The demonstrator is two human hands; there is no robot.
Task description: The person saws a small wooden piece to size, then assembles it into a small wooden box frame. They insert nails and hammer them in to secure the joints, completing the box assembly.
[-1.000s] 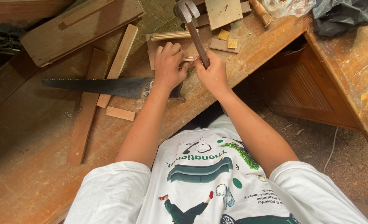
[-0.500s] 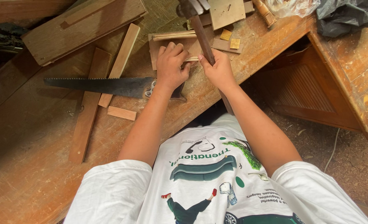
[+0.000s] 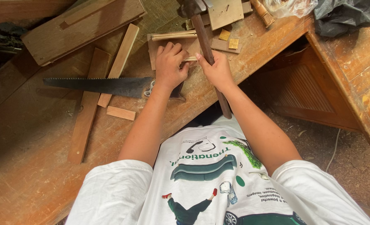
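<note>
On a worn wooden workbench [image 3: 35,175], a handsaw [image 3: 97,85] lies blade-left beside loose slats. The right hand [image 3: 216,71] is wrapped around a hammer [image 3: 206,46], its handle running steeply up-down, head away. The left hand [image 3: 171,64] pinches a thin wooden strip [image 3: 190,58] lying crosswise.

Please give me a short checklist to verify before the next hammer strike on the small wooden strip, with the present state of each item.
1. Right hand grips the hammer handle firmly: ok, fingers wrapped around the dark handle.
2. Left hand steadies the thin wooden strip: ok, fingertips pinch it against the board.
3. Left fingers away from the strike point: not ok, they sit right beside the handle.
4. Nail present and upright: cannot tell, hidden by the hands.
5. Handsaw clear of the forearm: not ok, its handle end lies under the left wrist.
6. Hammer head fully in view: not ok, cut by the frame's top edge.
</note>
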